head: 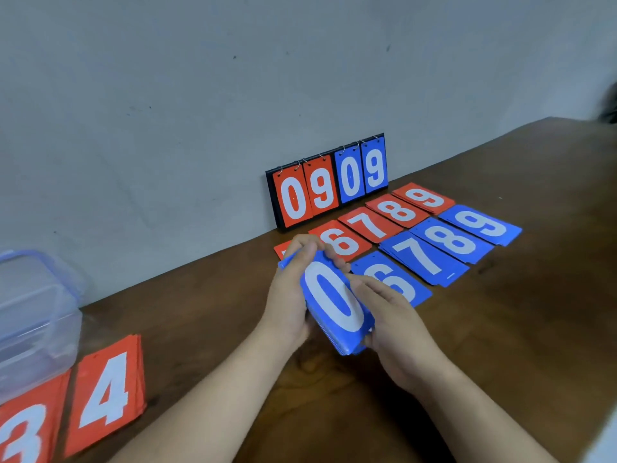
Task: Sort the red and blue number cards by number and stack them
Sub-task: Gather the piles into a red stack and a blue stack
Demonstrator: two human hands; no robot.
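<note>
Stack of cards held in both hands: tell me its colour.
The stack is blue, with a white 0 showing on top; clearest in the head view.

Matt blue cards [334,299], glossy wooden table [500,329], clear plastic box [33,315]

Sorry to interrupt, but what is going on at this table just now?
A person grips a stack of blue number cards, white 0 on top, between the left hand and right hand above the brown wooden table. Behind lie a row of red piles 6 to 9 and a row of blue piles 6 to 9. A flip scoreboard at the wall shows 09 09. A red 3 card and a red 4 card lie by a clear plastic box.
</note>
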